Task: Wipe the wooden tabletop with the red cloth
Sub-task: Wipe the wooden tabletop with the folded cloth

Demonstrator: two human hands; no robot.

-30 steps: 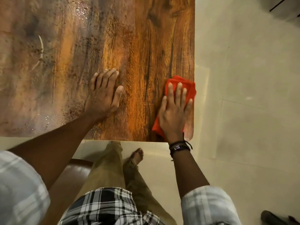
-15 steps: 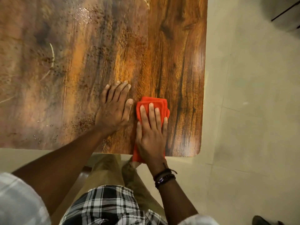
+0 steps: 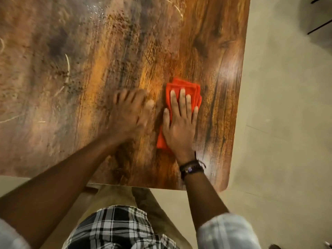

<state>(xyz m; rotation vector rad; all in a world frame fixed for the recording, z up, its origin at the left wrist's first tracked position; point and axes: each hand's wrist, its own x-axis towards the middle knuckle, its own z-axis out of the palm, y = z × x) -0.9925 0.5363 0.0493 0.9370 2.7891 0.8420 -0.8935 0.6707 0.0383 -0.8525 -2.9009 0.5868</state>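
As the left hand (image 3: 128,114) lies flat on the tabletop (image 3: 86,51), the flat right hand (image 3: 179,128) presses the red cloth (image 3: 185,86).

Single wide-angle head view, aimed steeply down and slightly forward. Tabletop (image 3: 125,51) seen from near, spread over upper left and centre. Floor (image 3: 287,123) framed along right edge. Shirt (image 3: 122,229) cut off at bottom centre.

1. Cloth (image 3: 183,85): solid orange-red.
2. Tabletop (image 3: 89,69): brown wood grain, orange bands, dark streaks; pale scratch marks toward 9 o'clock.
3. Floor (image 3: 287,141), at 3 o'clock: plain beige tile.
4. Shirt (image 3: 115,227), at 6 o'clock: black-and-white plaid.
5. Wristbands (image 3: 191,168): black.
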